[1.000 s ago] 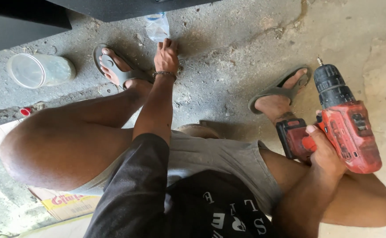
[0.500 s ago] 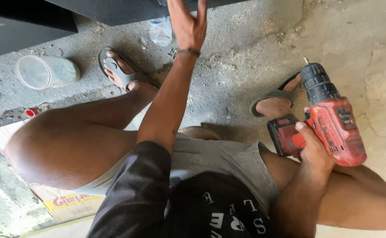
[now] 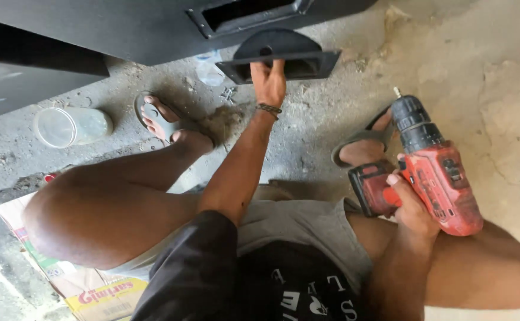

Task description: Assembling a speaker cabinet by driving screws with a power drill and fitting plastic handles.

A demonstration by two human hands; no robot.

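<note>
While the left hand (image 3: 270,82) grips a black bracket (image 3: 287,56), the right hand (image 3: 411,205) holds a red drill (image 3: 435,169).

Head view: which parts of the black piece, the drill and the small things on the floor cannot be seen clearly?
- Black piece: the left hand covers part of its front.
- Red drill: the right hand hides the grip and trigger; the bit tip is too small.
- Screws on the floor: too small to count.
- Clear bag: partly under the black panel.
</note>
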